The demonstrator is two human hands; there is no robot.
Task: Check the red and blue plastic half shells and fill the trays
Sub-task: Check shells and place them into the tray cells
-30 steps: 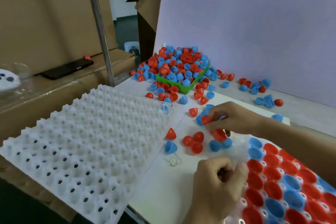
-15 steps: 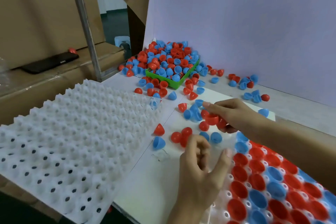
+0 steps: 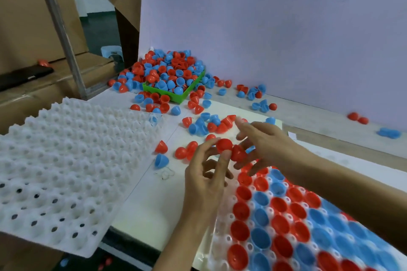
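Both forearms bare, no sleeves; left hand (image 3: 203,179), right hand (image 3: 264,142) ungloved, ringless.
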